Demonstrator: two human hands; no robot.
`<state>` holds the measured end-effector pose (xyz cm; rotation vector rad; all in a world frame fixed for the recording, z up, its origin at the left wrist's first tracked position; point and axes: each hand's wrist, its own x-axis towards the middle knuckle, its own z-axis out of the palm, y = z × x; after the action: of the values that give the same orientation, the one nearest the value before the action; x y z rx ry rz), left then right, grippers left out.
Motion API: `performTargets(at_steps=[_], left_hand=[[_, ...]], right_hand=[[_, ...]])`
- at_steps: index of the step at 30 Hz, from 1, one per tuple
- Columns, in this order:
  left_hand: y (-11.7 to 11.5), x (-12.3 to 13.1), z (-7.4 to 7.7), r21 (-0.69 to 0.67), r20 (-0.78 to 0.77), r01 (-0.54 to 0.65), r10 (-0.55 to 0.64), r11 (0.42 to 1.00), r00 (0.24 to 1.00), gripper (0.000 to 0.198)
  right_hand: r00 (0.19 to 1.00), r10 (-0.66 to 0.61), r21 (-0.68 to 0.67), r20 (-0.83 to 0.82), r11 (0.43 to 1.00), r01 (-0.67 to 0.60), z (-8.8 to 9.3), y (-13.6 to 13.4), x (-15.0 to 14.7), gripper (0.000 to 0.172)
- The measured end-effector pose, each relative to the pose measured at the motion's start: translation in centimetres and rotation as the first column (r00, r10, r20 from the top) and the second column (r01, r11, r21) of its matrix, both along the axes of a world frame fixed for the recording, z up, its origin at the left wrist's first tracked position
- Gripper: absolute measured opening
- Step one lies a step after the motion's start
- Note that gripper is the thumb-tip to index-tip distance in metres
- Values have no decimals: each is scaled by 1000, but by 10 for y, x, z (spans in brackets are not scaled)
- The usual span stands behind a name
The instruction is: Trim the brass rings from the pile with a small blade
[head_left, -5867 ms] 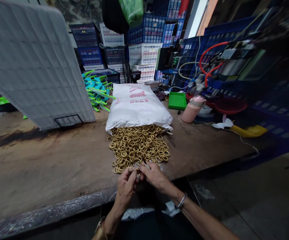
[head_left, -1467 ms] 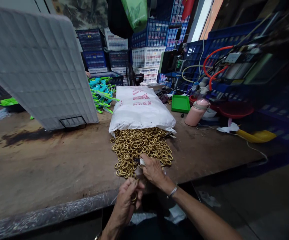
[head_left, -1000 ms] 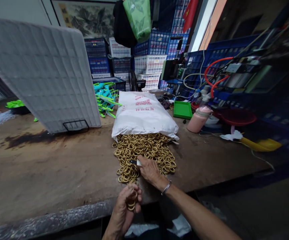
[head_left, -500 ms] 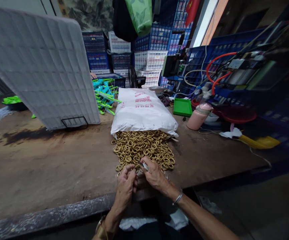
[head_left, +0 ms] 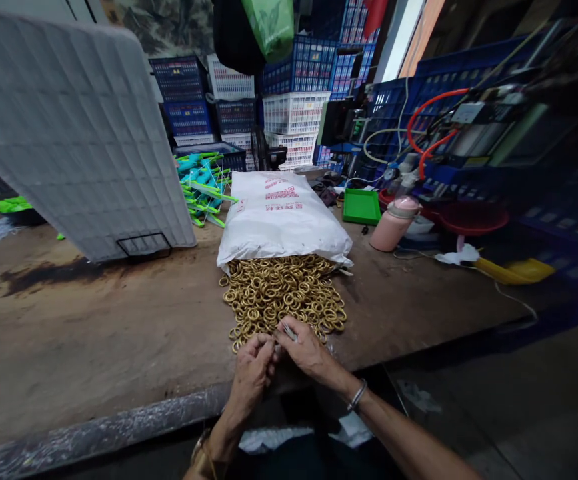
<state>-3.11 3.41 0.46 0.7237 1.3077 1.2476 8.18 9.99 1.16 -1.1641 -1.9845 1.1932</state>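
A heap of brass-coloured rings (head_left: 279, 293) spills from the mouth of a white printed sack (head_left: 283, 217) lying on the table. At the heap's near edge my left hand (head_left: 253, 370) is closed in a pinch. What its fingertips hold is too small to make out. Right beside it, fingertips almost meeting, my right hand (head_left: 309, 353) is closed around a small metal tool (head_left: 289, 331). Only a thin pale, shiny part of that tool shows between thumb and fingers, so its exact kind is unclear.
A tall pale quilted panel (head_left: 83, 140) stands at left on a wire stand. Behind it lie green and blue plastic parts (head_left: 203, 183). Right of the sack are a green tray (head_left: 361, 206), a pink bottle (head_left: 393, 225) and a red-hosed machine (head_left: 479, 140). Stacked crates (head_left: 296, 113) fill the back.
My hands have come closer together, and my left fingers have closed more tightly near the right fingertips. The whole view has shifted slightly; the sack and heap look unchanged.
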Motion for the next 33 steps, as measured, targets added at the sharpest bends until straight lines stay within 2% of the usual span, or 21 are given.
performTargets(at_steps=[5, 12, 14, 16, 19, 21, 23, 27, 33], left_hand=[[-3, -2, -1, 22, 117, 74, -76, 997, 990, 29], [-6, -1, 5, 27, 255, 41, -47, 999, 966, 28], [-7, -1, 7, 24, 268, 32, -37, 999, 963, 30], [-7, -1, 6, 33, 263, 13, -21, 999, 965, 31], [-7, -2, 2, 45, 249, -19, 7, 999, 969, 33], [-7, -2, -1, 45, 240, -26, 15, 999, 971, 33], [-7, -2, -2, 40, 213, -32, 22, 999, 977, 33], [-7, -2, -3, 33, 151, -49, 44, 998, 988, 35], [-6, -3, -3, 38, 107, -42, 38, 998, 994, 35]], right_hand=[[1000, -6, -3, -21, 1000, 6, -3, -1, 2, 20], [995, 22, -86, -98, 996, -30, 0, -1, 3, 24], [999, -3, -40, -46, 999, 1, 1, -1, 3, 25], [999, -26, 60, 44, 998, 24, 2, -3, 4, 24], [976, 36, 189, 215, 979, -78, 6, -9, 6, 14], [941, 78, 218, 328, 963, -156, 8, -13, 7, 12], [911, 82, 238, 404, 952, -191, 9, -16, 8, 18], [882, 52, 298, 468, 930, -213, 6, -17, 8, 23], [846, 22, 297, 533, 931, -211, 6, -17, 7, 27]])
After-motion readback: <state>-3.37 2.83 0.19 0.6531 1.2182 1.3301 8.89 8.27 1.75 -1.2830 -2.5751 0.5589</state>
